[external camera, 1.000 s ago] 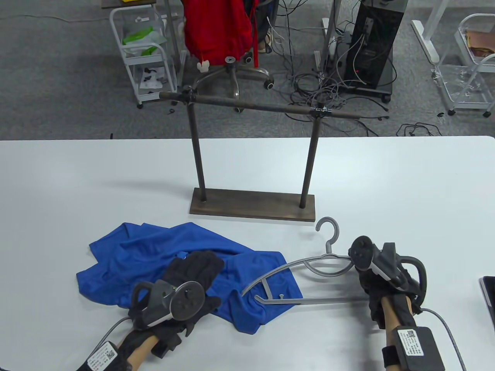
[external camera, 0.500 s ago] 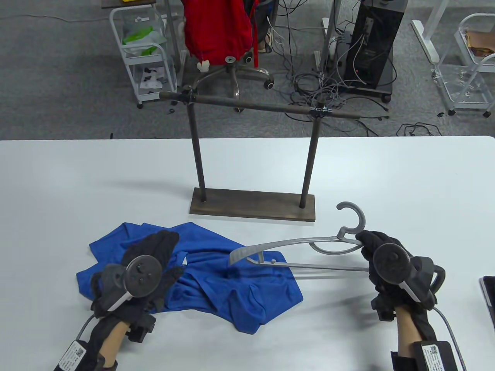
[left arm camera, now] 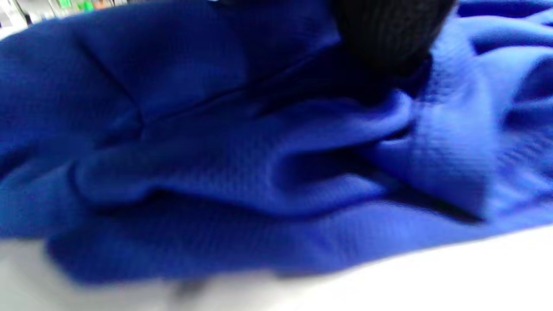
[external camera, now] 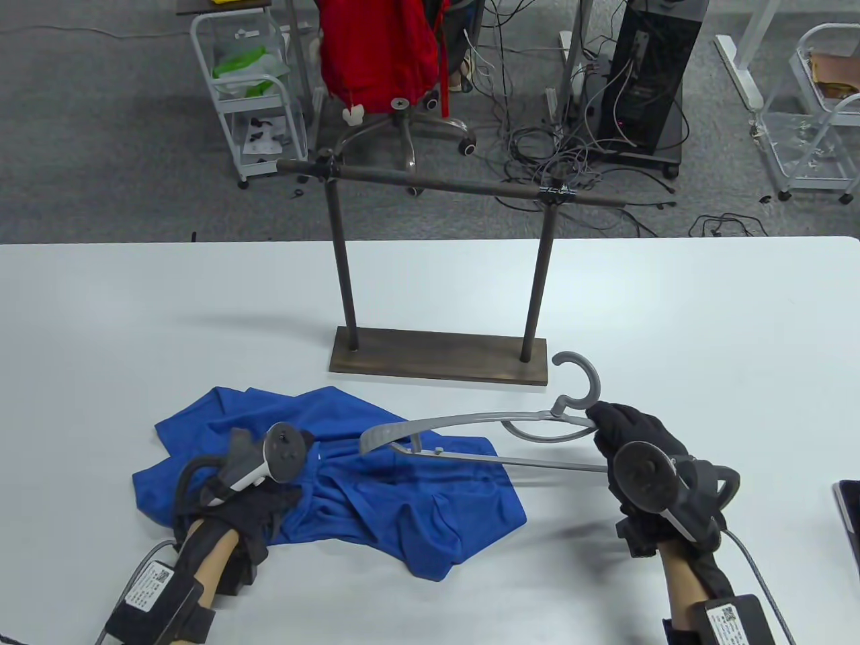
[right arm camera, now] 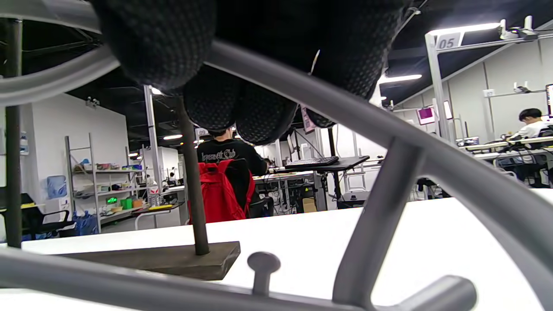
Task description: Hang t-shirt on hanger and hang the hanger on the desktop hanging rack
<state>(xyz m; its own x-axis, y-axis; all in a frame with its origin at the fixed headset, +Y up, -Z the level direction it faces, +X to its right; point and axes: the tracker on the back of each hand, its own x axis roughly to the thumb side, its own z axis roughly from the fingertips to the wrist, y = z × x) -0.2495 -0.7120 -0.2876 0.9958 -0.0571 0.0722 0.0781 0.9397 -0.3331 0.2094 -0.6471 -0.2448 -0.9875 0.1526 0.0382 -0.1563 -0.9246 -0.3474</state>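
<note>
A crumpled blue t-shirt lies on the white table at the front left. My left hand is turned on its side at the shirt's left part, its fingers curled into the fabric. The left wrist view shows a gloved fingertip on bunched blue cloth. My right hand grips the grey hanger by its right shoulder, just below the hook. The hanger's left end hovers over the shirt. Its fingers wrap the hanger's arm. The dark rack stands behind on its wooden base.
A dark flat device lies at the table's right edge. Beyond the table's far edge are an office chair with a red garment, white carts, a black computer tower and loose cables on the floor.
My left hand has drawn back toward the lower left, turned onto its side and curled into the shirt. My right hand has carried the hanger leftward, its end further over the shirt.
</note>
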